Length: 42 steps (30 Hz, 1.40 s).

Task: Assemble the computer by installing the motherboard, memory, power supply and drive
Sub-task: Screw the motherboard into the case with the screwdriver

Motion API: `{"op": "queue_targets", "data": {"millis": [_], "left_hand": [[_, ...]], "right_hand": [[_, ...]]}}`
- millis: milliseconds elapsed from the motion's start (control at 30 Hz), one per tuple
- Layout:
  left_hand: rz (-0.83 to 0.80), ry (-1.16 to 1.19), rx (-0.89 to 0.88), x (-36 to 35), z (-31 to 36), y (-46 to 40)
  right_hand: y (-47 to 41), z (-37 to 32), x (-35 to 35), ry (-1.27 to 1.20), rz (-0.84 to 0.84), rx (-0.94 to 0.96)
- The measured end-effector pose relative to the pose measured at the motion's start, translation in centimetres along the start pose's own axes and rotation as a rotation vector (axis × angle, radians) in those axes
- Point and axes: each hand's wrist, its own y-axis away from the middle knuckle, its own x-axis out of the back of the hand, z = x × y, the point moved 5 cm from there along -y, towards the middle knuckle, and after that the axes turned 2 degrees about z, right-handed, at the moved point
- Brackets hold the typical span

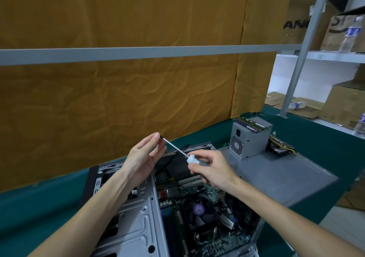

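Note:
An open computer case (138,213) lies on the green table, with the motherboard (209,235) and its fan inside. My right hand (213,169) grips the white handle of a screwdriver (177,150) above the case. My left hand (144,158) pinches the screwdriver's tip between thumb and fingers. The grey power supply (248,140) stands on the case's side panel (280,177) to the right, with memory sticks (254,125) lying on top of it. A drive (280,148) with yellow cables sits behind the power supply.
An orange cloth hangs behind the green table (39,207). A grey rail (138,54) crosses the view. Shelves at the right hold cardboard boxes (343,106) and water bottles (350,37).

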Motion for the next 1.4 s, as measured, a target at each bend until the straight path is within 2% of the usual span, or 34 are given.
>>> {"op": "queue_targets", "data": {"millis": [233, 433, 667, 833, 933, 1033, 1133, 1267, 1400], "left_hand": [[-0.021, -0.011, 0.028, -0.2, -0.1, -0.1], [-0.042, -0.025, 0.052, -0.2, 0.0, -0.1], [-0.098, 0.005, 0.097, 0.0, 0.6, 0.0], [-0.101, -0.145, 0.071, 0.4, 1.6, 0.4], [-0.133, -0.296, 0.05, 0.4, 1.9, 0.5], [-0.18, -0.516, 0.017, 0.2, 2.3, 0.6], [-0.394, -0.935, -0.091, -1.6, 2.0, 1.4], [-0.606, -1.423, -0.259, -5.6, -1.2, 1.7], [-0.679, -1.787, -0.432, -8.7, -6.2, 0.7]], "right_hand": [[-0.4, 0.7, 0.5, 0.031, 0.062, 0.024], [-0.6, 1.1, 1.4, 0.181, 0.124, 0.089], [-0.6, 1.2, 1.4, -0.084, 0.05, -0.058], [-0.3, -0.2, 2.4, -0.142, 0.027, -0.129], [0.0, -0.8, 3.9, -0.237, -0.028, -0.24], [0.5, -1.5, 6.4, -0.396, 0.053, -0.276], [1.0, -2.7, 9.2, -0.357, 0.194, -0.171], [1.3, -5.9, 11.1, 0.026, 0.214, 0.066], [0.2, -8.4, 9.5, 0.595, 0.052, 0.193]]}}
